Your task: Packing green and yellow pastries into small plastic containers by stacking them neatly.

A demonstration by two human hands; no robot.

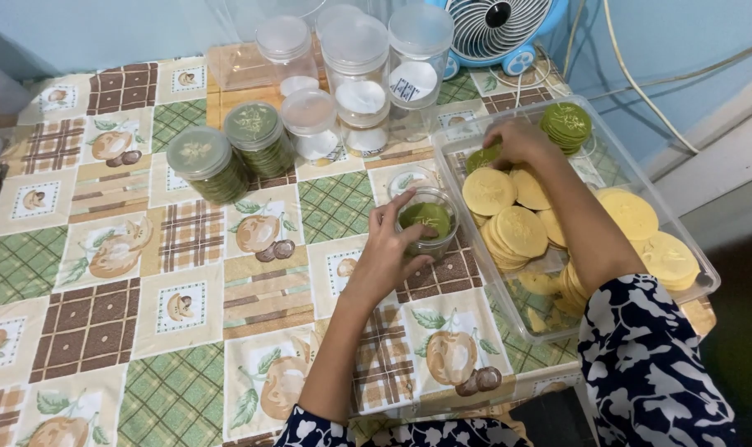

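**Green and yellow discs, open jar in hand**

Clear plastic open jar stands near the table's middle on a checked cloth, with green discs inside. Left hand wraps its near-left side, fingers curled on the wall. Right hand reaches into the clear tray at right, fingers closed on a green disc at its far-left corner. Yellow discs lie stacked beside. Two filled lidded jars stand far left; empty lidded jars beyond them.
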